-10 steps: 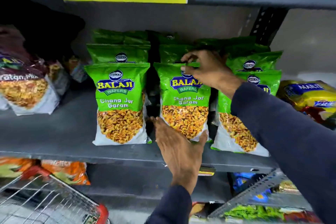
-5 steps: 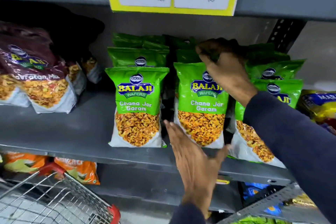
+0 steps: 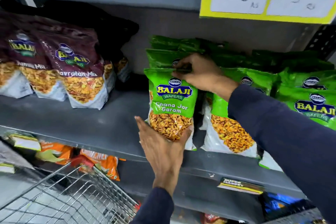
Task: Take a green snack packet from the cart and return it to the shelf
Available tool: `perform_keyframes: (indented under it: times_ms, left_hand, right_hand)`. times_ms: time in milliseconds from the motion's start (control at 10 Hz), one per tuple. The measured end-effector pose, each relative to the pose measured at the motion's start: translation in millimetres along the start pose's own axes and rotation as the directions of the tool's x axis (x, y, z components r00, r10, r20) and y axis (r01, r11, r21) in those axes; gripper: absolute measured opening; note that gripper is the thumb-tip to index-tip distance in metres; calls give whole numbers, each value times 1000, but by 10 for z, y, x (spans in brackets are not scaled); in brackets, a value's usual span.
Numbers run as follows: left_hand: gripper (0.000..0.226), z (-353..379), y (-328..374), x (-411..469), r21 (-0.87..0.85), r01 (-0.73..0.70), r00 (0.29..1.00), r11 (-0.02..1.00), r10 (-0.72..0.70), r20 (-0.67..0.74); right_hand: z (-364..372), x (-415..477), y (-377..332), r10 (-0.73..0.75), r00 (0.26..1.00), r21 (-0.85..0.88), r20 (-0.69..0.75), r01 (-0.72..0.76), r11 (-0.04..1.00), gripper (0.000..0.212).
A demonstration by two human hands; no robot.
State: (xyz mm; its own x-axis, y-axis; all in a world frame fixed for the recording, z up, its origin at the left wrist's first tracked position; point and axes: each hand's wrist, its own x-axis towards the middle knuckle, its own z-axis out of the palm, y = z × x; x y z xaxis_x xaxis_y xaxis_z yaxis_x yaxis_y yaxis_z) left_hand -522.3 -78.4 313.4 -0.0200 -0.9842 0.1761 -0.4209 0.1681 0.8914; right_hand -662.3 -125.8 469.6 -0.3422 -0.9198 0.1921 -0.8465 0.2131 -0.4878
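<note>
While standing upright at the front edge of the shelf: green snack packet, long axis vertical; right hand pinching top seal, left hand spread, cupping base from below.

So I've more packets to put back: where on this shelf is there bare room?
The grey shelf is bare between the maroon packets and the green packet that the left hand and right hand touch. Right of that, the green packets stand crowded in rows, with no bare shelf showing.
</note>
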Motion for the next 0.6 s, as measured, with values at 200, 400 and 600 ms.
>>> perform_keyframes:
  times_ms: [200, 400, 600]
  left_hand:
    - [142, 14, -71, 37, 88, -34, 999, 996, 35, -2]
    - [141, 6, -59, 42, 74, -33, 999, 997, 31, 28]
    - [111, -261, -17, 69, 22, -402, 910, 915, 402, -106]
  right_hand:
    - [100, 103, 73, 207, 965, 348, -161, -140, 927, 8]
    - [179, -26, 34, 85, 935, 41, -343, -75, 996, 36]
    - [299, -928, 156, -62, 749, -179, -659, -76, 981, 43]
